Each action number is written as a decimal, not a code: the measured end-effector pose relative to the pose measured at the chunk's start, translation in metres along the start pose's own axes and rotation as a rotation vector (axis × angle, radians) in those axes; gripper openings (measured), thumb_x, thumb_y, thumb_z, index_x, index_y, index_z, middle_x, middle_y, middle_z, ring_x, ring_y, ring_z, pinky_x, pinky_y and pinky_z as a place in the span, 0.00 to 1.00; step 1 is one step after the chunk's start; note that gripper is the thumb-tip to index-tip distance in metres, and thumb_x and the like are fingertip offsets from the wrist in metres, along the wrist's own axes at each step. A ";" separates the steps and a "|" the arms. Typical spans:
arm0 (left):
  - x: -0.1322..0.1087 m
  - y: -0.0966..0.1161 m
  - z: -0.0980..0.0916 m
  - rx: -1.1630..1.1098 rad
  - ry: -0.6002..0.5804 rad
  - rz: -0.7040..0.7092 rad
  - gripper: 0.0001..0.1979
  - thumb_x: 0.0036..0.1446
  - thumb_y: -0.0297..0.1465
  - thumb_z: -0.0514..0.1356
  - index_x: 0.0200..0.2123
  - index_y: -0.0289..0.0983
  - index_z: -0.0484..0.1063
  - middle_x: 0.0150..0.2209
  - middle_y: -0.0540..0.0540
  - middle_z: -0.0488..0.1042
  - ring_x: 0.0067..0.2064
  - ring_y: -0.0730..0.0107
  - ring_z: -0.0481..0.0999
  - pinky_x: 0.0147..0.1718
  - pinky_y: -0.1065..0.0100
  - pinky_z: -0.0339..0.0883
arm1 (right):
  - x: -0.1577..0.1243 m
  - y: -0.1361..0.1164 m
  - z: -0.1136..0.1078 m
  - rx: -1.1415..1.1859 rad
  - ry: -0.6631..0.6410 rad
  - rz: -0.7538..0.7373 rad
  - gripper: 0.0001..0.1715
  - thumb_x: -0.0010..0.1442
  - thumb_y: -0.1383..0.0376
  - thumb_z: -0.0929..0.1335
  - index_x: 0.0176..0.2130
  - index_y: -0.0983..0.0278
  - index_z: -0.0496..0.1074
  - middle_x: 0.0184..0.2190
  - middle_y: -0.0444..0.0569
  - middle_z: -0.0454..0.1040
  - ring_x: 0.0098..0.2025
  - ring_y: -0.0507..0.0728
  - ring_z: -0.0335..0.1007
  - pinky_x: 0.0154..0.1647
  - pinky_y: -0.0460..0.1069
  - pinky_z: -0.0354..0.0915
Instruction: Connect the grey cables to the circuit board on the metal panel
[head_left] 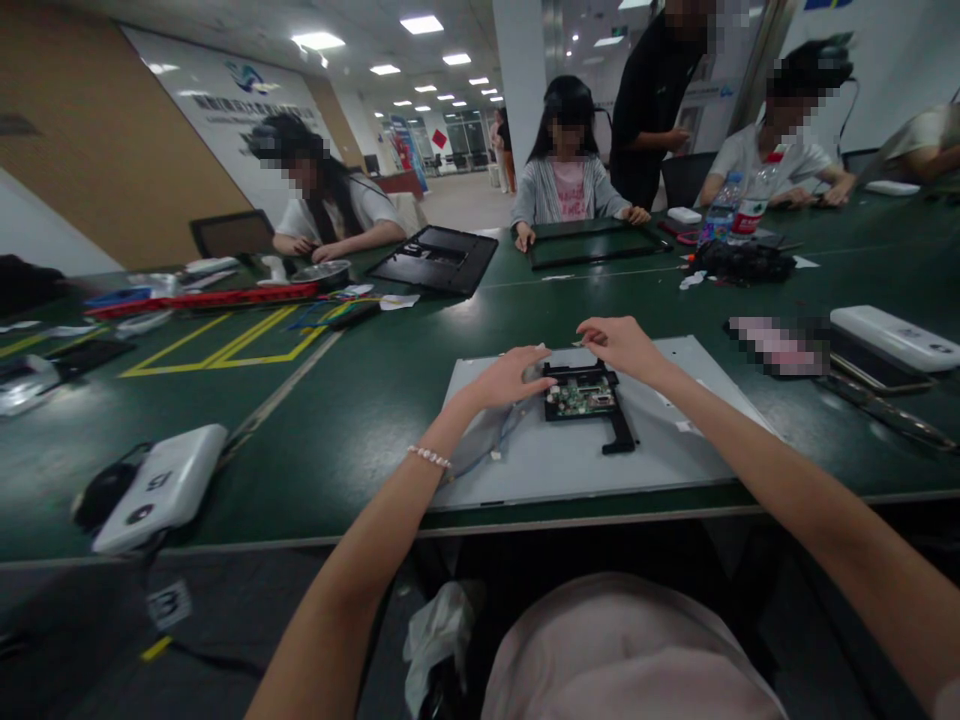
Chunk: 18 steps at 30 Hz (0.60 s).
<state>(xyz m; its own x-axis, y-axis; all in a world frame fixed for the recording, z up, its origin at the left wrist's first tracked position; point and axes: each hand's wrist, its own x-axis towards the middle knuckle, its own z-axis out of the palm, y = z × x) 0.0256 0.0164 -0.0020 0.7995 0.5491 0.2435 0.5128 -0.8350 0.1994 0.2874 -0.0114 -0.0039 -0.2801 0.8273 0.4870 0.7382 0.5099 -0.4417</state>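
A black plastic frame (619, 432) holding a green circuit board (585, 398) lies on a flat grey panel (517, 480) in front of me. My left hand (506, 378) is at the frame's left side, thumb and fingers apart, the thumb tip at or against the frame's edge. Just above the frame's far edge, my right hand (619, 345) has its fingertips pinched together. A small pale bit shows at those fingertips, too small to name. Thin bluish wires (504, 435) with a white connector run over the panel below my left hand.
A white power bank-like device (161, 490) lies at the left near the table edge. On the right are a phone (874, 360) and another white device (896, 338). Beyond are a black panel (439, 258), bottles (754, 205), and people seated across the green table (337, 400).
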 end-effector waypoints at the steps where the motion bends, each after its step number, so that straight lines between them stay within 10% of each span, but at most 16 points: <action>1: -0.001 -0.001 0.000 -0.024 -0.055 0.001 0.31 0.61 0.47 0.57 0.62 0.35 0.62 0.60 0.36 0.67 0.61 0.55 0.66 0.60 0.56 0.58 | 0.000 0.002 -0.001 -0.043 -0.018 0.007 0.18 0.57 0.72 0.65 0.46 0.64 0.75 0.38 0.49 0.80 0.39 0.56 0.77 0.43 0.49 0.69; 18: -0.001 -0.002 0.003 -0.078 -0.144 0.056 0.35 0.55 0.49 0.61 0.60 0.36 0.61 0.57 0.35 0.69 0.57 0.54 0.69 0.56 0.58 0.61 | -0.002 -0.007 0.002 -0.332 -0.276 -0.062 0.13 0.60 0.68 0.65 0.39 0.60 0.80 0.39 0.55 0.78 0.44 0.62 0.72 0.41 0.52 0.65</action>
<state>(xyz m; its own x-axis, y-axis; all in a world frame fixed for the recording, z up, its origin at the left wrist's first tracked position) 0.0245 0.0171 -0.0055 0.8653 0.4869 0.1189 0.4452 -0.8556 0.2640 0.2819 -0.0163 -0.0038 -0.4504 0.8524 0.2656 0.8595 0.4945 -0.1295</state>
